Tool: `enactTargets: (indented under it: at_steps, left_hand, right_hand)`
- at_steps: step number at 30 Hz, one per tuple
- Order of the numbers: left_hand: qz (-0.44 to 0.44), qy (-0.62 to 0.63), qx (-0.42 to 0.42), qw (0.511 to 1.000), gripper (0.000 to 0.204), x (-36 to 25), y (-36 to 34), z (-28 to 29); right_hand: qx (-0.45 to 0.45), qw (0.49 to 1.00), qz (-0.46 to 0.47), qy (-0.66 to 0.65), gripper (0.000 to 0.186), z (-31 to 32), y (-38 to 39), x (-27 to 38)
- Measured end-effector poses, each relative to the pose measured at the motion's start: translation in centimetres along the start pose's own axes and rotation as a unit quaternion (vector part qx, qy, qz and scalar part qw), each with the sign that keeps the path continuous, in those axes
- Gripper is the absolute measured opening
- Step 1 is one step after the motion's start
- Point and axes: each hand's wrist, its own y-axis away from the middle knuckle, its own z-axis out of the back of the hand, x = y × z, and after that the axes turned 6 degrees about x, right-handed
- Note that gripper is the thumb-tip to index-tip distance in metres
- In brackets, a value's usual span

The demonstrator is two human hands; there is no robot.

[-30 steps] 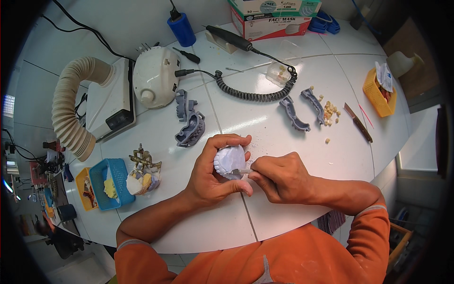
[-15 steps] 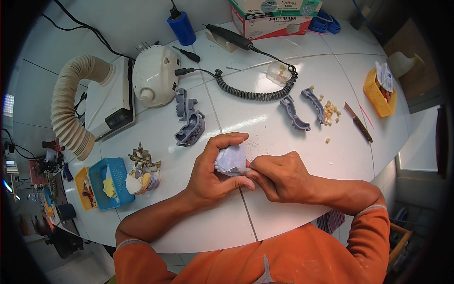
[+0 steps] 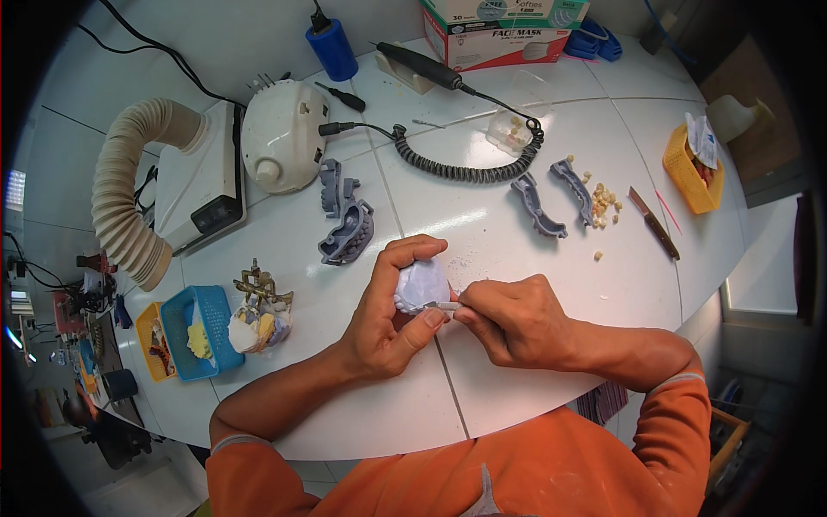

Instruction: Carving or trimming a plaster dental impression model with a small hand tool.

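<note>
In my left hand (image 3: 385,323) is a pale blue-grey plaster dental cast (image 3: 423,283), with fingers curved round its far side and the thumb at its near edge. A row of moulded teeth shows along the cast's left and near rim. My right hand (image 3: 510,312) is closed on a small carving knife (image 3: 445,305); its metal blade touches the near edge of the cast, close to my left thumb. Most of the knife's handle is hidden in my fingers. White shavings (image 3: 465,260) lie on the table beyond the cast.
Grey dental casts (image 3: 346,231) lie left of centre; grey arch pieces (image 3: 539,209) and loose false teeth (image 3: 607,203) lie right, near a brown-handled knife (image 3: 659,229). A brass articulator (image 3: 263,289) stands by a blue basket (image 3: 226,345). A coiled cord (image 3: 465,172) crosses behind.
My left thumb has drawn in from its outstretched place to the cast's near edge. The cast has turned slightly, showing more moulded teeth. My right hand has barely moved.
</note>
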Motion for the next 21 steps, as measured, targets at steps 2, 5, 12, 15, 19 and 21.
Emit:
enactTargets:
  at_steps: [2, 5, 12, 15, 19, 21]
  left_hand:
    - [0.011, 0.04, -0.003, 0.999, 0.065, -0.04, -0.01, -0.12]
    - [-0.007, 0.007, -0.002, 1.0, 0.064, 0.21, -0.03, -0.05]
    - [-0.021, -0.028, -0.012, 0.999, 0.059, 0.49, -0.07, -0.01]
    - [-0.004, 0.002, -0.023, 1.0, 0.058, 0.17, -0.06, -0.36]
    - [-0.012, -0.015, -0.024, 1.0, 0.056, 0.38, -0.04, -0.22]
    - [-0.014, -0.016, -0.025, 0.999, 0.056, 0.47, -0.03, -0.22]
  right_hand:
    - [-0.002, 1.0, 0.001, 0.0, 0.011, 0.01, 0.04, -0.02]
    - [0.002, 1.0, 0.0, 0.0, 0.012, -0.03, 0.05, -0.09]
    - [-0.002, 1.0, 0.001, 0.001, 0.013, 0.04, -0.01, 0.0]
    - [-0.004, 1.0, 0.002, -0.001, 0.013, 0.02, -0.02, -0.05]
    - [-0.002, 1.0, 0.001, -0.005, 0.013, -0.02, 0.03, -0.07]
    - [-0.001, 1.0, 0.0, -0.006, 0.013, -0.01, 0.04, -0.09]
